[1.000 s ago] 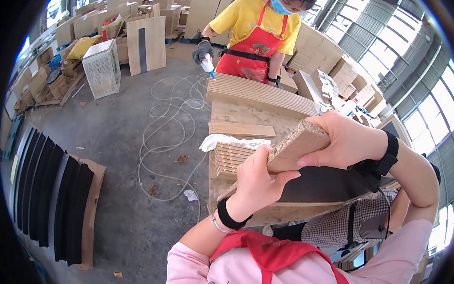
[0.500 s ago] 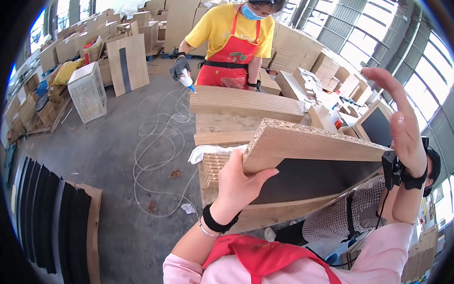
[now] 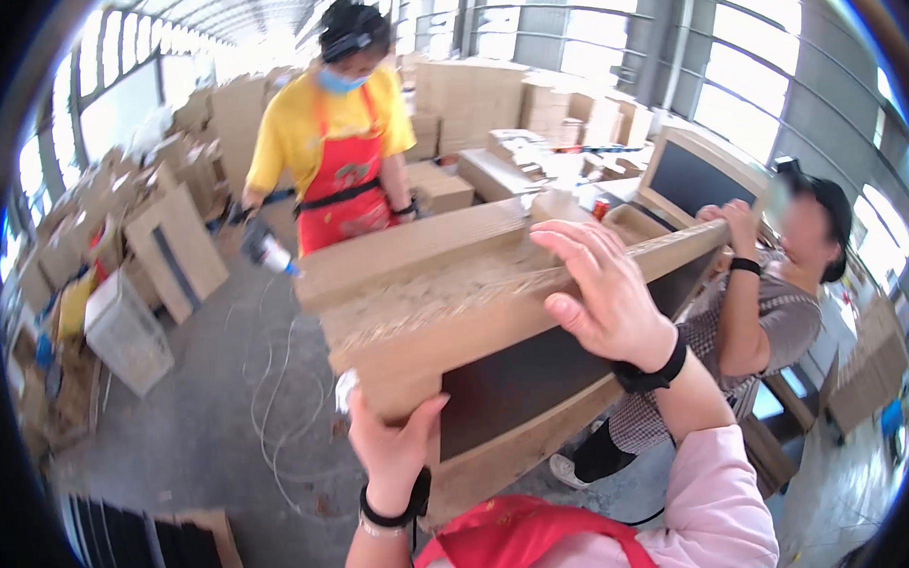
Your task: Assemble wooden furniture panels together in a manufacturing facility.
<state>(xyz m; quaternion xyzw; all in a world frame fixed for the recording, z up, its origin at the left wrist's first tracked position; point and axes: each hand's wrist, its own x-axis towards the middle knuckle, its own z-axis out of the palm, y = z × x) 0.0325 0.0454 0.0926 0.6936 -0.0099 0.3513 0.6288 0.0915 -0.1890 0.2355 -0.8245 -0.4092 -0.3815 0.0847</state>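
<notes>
In front of me a wooden panel (image 3: pixel 397 371) with a rough chipboard top edge and a dark inset stands on its long edge, tilted. My left hand (image 3: pixel 392 451) grips its near left corner, thumb on the front face and the other fingers mostly hidden behind. Over the panel's upper edge my right hand (image 3: pixel 605 294) is open with fingers spread; whether it touches the wood I cannot tell. A co-worker's hands (image 3: pixel 735 224) hold the panel's far right end. Across the table another co-worker's gloved hand (image 3: pixel 258 241) holds a white squeeze bottle (image 3: pixel 276 257) with a blue nozzle.
A long wooden board (image 3: pixel 413 247) lies on the worktable beyond the panel. A white plastic crate (image 3: pixel 128 330) and a striped panel (image 3: pixel 178 256) stand at left. A thin hose (image 3: pixel 265 436) loops over the floor. Dark strips (image 3: pixel 118 546) lie at lower left; cartons line the back.
My right hand has come from the right, in toward the panel's top edge. The view has turned right, and the co-worker at right now shows with hands on the panel's end.
</notes>
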